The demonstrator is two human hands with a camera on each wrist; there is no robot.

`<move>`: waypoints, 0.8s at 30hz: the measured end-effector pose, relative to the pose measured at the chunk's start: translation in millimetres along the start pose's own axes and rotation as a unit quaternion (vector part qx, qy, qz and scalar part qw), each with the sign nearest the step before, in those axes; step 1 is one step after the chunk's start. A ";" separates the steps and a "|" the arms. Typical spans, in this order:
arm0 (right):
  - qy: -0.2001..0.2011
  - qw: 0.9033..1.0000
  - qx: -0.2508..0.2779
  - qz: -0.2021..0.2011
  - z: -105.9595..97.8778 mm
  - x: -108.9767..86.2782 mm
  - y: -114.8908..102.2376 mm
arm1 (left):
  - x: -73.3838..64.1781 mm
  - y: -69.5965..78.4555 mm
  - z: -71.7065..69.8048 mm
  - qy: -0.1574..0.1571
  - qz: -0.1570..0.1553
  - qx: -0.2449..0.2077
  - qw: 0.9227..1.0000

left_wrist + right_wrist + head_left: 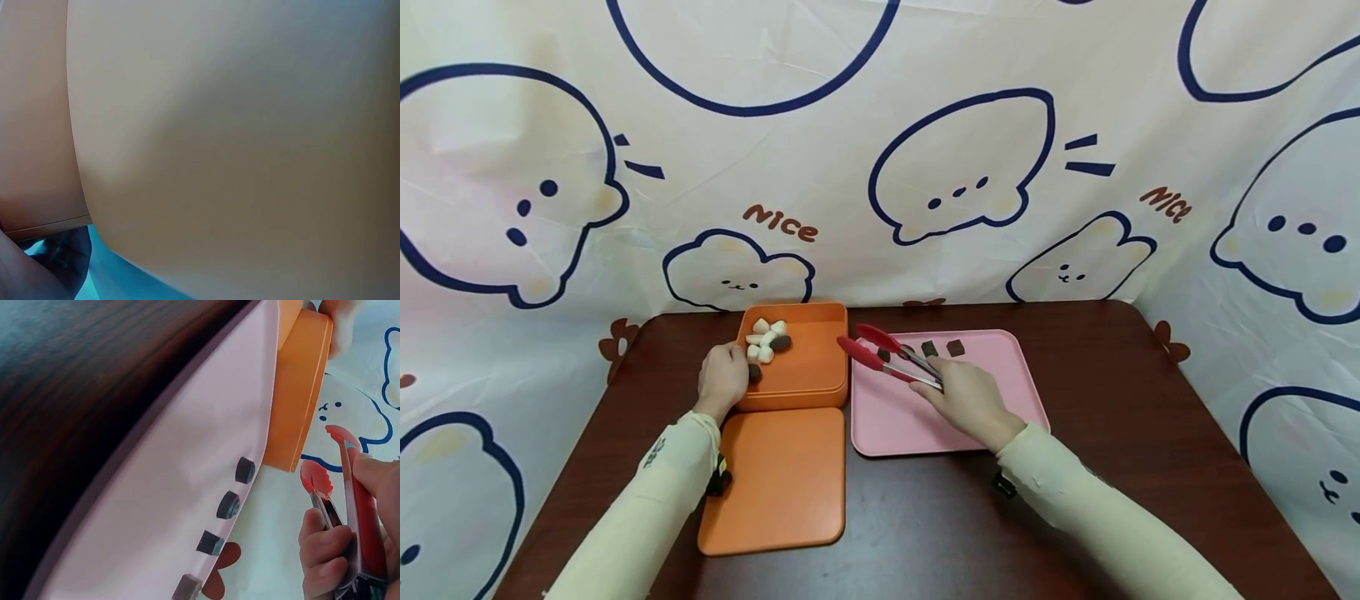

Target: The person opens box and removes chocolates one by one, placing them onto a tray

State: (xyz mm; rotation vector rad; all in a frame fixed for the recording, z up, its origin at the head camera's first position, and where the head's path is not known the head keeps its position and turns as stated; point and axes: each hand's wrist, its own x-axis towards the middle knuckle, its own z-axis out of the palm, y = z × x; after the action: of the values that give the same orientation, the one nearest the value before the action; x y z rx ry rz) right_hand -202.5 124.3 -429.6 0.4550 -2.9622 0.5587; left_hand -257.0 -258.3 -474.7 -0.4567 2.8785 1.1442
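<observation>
My left hand grips the left wall of an orange box. Inside the box lie several small white pieces, one dark piece among them and another dark piece near the hand. My right hand holds red-tipped metal tongs over the pink tray. The tong tips are spread apart with nothing between them, pointing toward the box. Several dark pieces sit in a row along the tray's far edge, partly hidden by the tongs in the head view.
An orange lid lies flat in front of the box, under the left forearm's inner side. All stand on a dark brown table. A white cloth with cartoon drawings hangs behind. Blurred, pale tan surfaces fill most of the left wrist view.
</observation>
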 end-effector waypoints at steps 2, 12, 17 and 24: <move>-0.001 1.000 0.000 -0.004 0.6 2.3 -3.4 | -0.9 0.0 -0.3 -0.005 -0.004 -0.003 1.000; -0.005 1.000 -0.012 -0.011 7.4 13.6 -16.0 | -0.1 0.6 0.1 -0.004 -0.009 0.001 1.000; -0.009 1.000 -0.010 -0.014 11.2 18.6 -20.1 | -2.1 1.8 0.9 -0.011 -0.008 -0.006 1.000; -0.003 0.999 -0.020 -0.028 14.4 23.7 -27.6 | -4.3 3.8 -1.3 -0.010 -0.009 -0.003 1.000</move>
State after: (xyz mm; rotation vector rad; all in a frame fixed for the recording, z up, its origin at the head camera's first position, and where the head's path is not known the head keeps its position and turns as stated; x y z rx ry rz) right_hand -217.1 88.0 -430.1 0.5338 -2.9503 0.4926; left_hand -253.8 -255.4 -470.7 -0.4677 2.8485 1.1488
